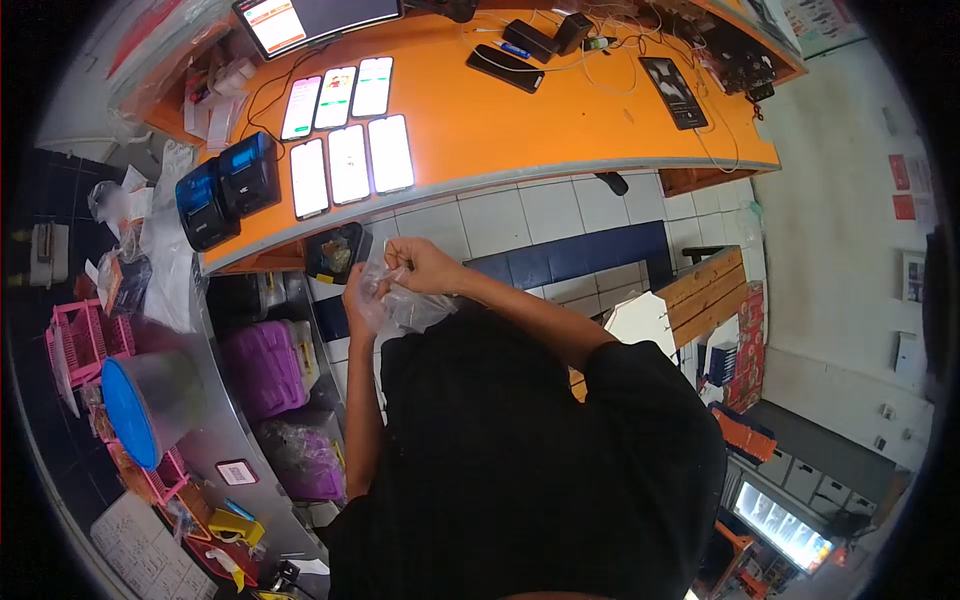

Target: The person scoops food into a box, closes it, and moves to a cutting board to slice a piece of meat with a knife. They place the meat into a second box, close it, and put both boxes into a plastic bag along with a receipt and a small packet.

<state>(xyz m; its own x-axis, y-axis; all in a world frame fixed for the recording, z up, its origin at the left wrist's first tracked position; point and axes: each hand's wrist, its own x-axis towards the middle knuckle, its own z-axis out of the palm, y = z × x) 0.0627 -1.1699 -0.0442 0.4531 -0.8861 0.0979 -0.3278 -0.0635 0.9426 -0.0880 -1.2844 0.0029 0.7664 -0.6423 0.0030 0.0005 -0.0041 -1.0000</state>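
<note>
A clear plastic bag (415, 312) hangs between my hands, close to my chest and just off the front edge of the orange counter (560, 125). My left hand (356, 298) grips the bag from its left side, with the fingers partly behind the film. On the bag's upper edge, my right hand (428, 267) has its fingers pinched together. Whether anything is inside the bag, I cannot make out. Below the counter edge, just beyond my hands, a dark bin (362, 247) holds some crumpled wrappers.
Several lit phones (349, 163) lie in two rows on the counter, beside two dark blue-topped devices (250, 178). A monitor (320, 25) stands behind. At left are a blue-lidded tub (130, 412), a pink basket (85, 345) and purple bags (265, 368). A wooden bench (705, 295) is at right.
</note>
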